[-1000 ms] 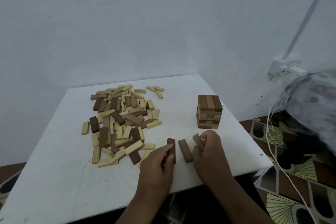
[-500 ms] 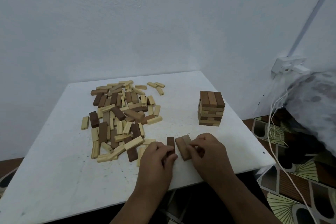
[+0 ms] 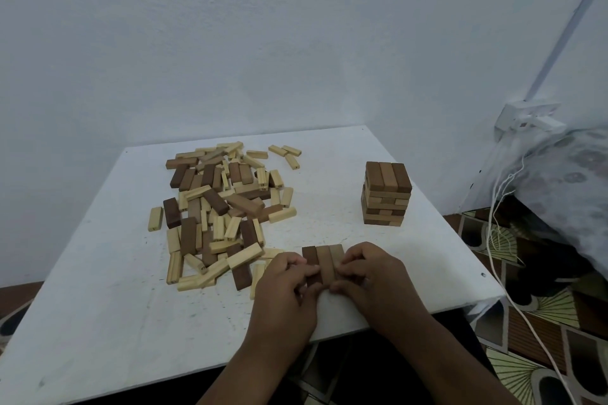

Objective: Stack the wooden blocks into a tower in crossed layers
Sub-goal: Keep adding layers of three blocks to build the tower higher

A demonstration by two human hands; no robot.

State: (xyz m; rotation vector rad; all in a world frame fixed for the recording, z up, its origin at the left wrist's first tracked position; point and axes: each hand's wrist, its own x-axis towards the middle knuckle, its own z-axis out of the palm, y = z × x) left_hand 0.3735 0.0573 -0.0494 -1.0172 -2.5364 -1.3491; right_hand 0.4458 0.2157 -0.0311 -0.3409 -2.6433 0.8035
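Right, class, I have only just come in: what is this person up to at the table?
A person is building a block tower in crossed layers on a white table. It stands several layers high at the far right. Both hands, left hand and right hand, press three brown blocks side by side near the front edge. A loose pile of blocks lies to the left.
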